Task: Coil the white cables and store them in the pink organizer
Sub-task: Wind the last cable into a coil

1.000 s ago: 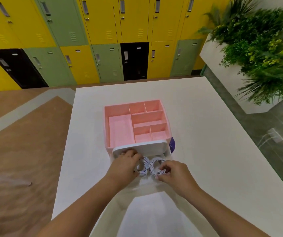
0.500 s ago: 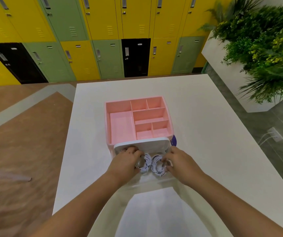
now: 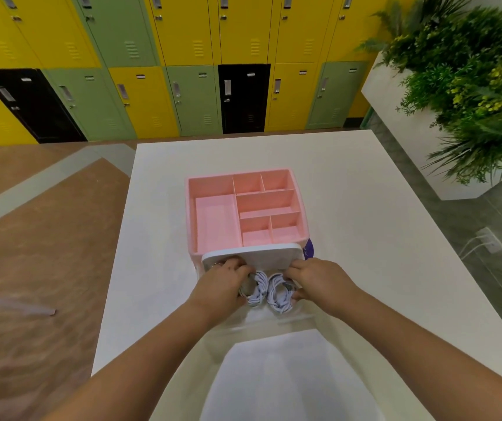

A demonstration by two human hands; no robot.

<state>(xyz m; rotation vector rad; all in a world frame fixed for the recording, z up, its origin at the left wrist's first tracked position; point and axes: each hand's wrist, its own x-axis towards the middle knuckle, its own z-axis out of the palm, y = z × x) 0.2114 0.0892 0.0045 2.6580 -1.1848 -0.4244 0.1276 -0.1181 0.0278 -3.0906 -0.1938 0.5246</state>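
Two coiled white cables (image 3: 279, 295) are lying side by side in the pulled-out drawer (image 3: 274, 323) of the pink organizer (image 3: 213, 226).
The left hand (image 3: 222, 287) is curling its fingers round the left coil, and the right hand (image 3: 324, 282) is pinching the right one. The coils are sitting between the hands in a row running left to right, and the organizer body is standing just behind them. Both hands being equally near, the drawer probably needs a straight push away from the person.

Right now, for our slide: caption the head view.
Coiled white cables held by left hand and right hand in pink organizer's open drawer.
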